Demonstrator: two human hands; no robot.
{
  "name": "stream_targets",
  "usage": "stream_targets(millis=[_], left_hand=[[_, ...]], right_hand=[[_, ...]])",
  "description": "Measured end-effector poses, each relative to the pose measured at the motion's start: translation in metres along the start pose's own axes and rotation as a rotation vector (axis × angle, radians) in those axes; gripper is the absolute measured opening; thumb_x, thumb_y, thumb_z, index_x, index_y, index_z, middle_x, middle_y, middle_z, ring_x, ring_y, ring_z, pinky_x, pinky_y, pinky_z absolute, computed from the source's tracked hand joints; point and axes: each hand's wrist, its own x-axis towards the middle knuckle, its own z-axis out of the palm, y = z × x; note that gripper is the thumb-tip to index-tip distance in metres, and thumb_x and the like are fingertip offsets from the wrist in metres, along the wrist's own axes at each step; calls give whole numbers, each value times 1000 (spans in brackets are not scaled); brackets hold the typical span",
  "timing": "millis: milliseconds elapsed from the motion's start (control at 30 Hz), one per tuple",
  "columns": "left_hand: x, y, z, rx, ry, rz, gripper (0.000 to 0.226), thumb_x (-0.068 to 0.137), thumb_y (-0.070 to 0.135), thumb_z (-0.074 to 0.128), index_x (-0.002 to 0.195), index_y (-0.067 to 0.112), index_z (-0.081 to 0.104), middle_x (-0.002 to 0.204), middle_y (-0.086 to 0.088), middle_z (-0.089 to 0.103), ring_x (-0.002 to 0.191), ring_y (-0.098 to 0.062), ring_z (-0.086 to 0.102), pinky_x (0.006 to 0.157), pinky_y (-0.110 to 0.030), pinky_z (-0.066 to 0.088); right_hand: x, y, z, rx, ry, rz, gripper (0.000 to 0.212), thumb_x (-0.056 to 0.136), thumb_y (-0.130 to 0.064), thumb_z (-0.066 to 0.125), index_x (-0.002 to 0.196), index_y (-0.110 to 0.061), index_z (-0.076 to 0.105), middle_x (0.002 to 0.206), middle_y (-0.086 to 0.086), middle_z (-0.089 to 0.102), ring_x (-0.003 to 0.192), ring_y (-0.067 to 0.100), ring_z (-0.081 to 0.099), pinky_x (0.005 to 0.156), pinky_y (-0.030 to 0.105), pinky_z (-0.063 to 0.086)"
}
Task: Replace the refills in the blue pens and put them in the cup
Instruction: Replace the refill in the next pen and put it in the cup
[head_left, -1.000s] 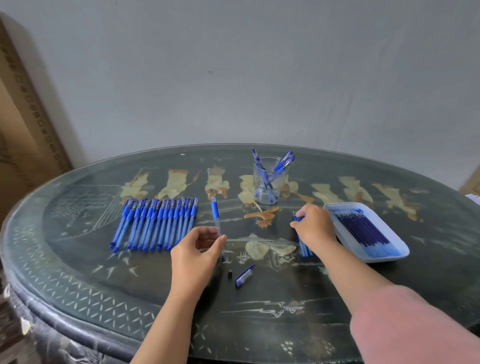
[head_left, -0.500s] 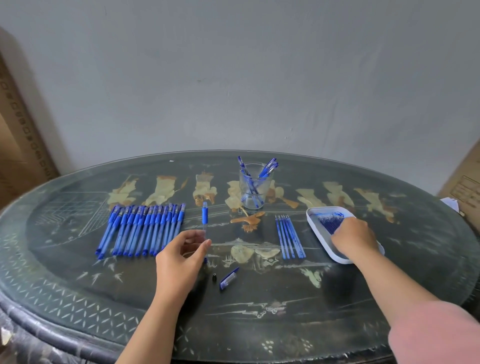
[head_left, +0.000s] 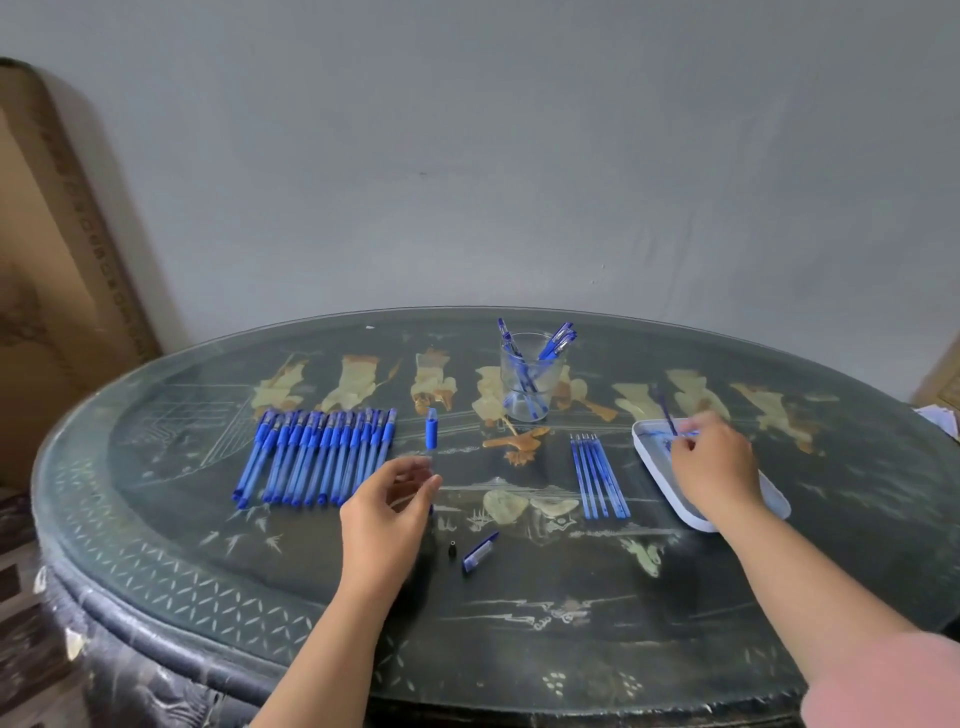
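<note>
Person at an oval table (head_left: 519, 649) is holding an opened pen and picking a refill from a tray.

The left hand (head_left: 387, 512), near the table's front edge, is grasping the clear lower end of a pen barrel (head_left: 431, 429) between thumb and curled fingers, with the barrel's blue grip pointing toward the far edge. The right hand (head_left: 714, 467) is reaching over a white tray (head_left: 652, 452) toward the right edge, pinching a thin blue refill (head_left: 667, 415), which is blurred. A clear cup (head_left: 530, 384) holding several blue pens is standing toward the far edge. A row of blue pens (head_left: 317, 457) is lying toward the left edge. Five refills (head_left: 600, 478) are lying side by side between the barrel and the tray. A blue cap (head_left: 480, 552) and a small black tip (head_left: 453, 550) are lying just beside the left hand.
</note>
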Motion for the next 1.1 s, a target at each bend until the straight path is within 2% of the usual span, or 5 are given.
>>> stream_targets(millis=[100,233,367,933,1100], left_hand=[[-4,0,-4,55,-18,22,19,85,15,73,100,26,68,92,13,71,84,7,64,78,-13,51],[-17,-4,-14,90,-49,39,18,87,15,71,99,27,69,94,15,70,86,7,64,79,-12,51],[-26,-8,-19,11,-37,39,21,86,7,71,93,26,69,90,11,72,84,2,66,81,-14,52],[-25,-12,-21,9,-49,67,18,87,7,70,98,21,71,91,9,72,83,-1,66,77,-12,50],[-25,-13,-20,27,-42,88,17,86,9,71,99,20,71,91,8,71,82,-2,65,76,-12,50]], right_hand=[[-24,-40,-4,337,-79,-104,25,96,-12,54,120,-13,62,97,0,67,86,20,59,78,35,47],[-75,-102,-3,848,-357,-108,16,96,-9,57,100,-17,70,89,0,71,78,12,64,69,30,55],[-116,-144,6,1114,-524,-75,13,99,-13,53,106,-15,64,88,7,69,83,20,71,73,38,61],[-129,-171,18,906,-517,-308,15,99,-17,52,96,-29,60,93,4,69,83,19,72,74,39,61],[-123,-169,28,692,-513,-449,14,94,-12,61,91,-25,66,86,-1,68,85,15,69,72,40,62]])
